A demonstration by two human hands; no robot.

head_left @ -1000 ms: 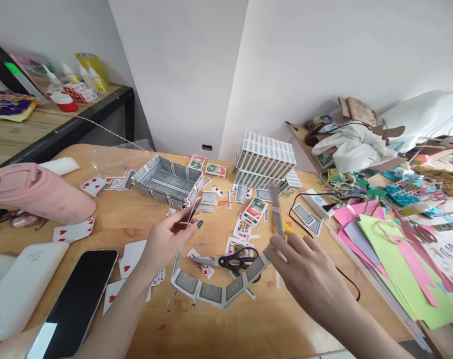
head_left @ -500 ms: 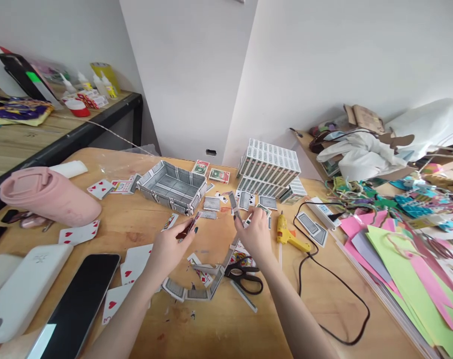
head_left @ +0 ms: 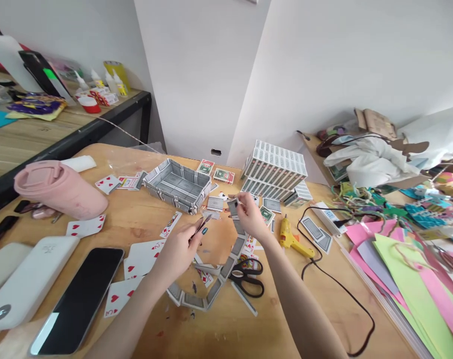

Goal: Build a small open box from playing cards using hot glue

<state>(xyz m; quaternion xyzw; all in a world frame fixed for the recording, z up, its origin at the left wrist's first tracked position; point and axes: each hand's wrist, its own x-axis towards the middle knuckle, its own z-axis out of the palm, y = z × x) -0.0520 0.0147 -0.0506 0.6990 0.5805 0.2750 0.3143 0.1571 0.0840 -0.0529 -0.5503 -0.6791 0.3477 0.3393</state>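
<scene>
My left hand [head_left: 183, 244] is closed on a slim, dark tool with a pointed tip [head_left: 207, 218]; its exact kind is hard to make out. My right hand [head_left: 251, 218] pinches the far end of a curved strip of folded playing-card pieces [head_left: 227, 268]. This strip bends round from my right hand towards my left forearm, which hides part of it. Black-handled scissors [head_left: 252, 279] lie against its right side. Behind my hands stands a shallow tray made of playing cards [head_left: 176, 185], with loose card pieces [head_left: 214, 203] beside it.
A yellow glue gun [head_left: 292, 239] with a black cord lies right of my right hand. Stacked card blocks [head_left: 275, 167] stand behind it. On the left are a pink tumbler [head_left: 62, 192], a phone [head_left: 80, 299] and a white power bank [head_left: 32, 281]. Coloured paper [head_left: 402, 269] covers the right side.
My right hand has moved up and slightly left, raising the strip's far end. The left hand has shifted slightly, and its tool's tip now shows. The view has turned a little left.
</scene>
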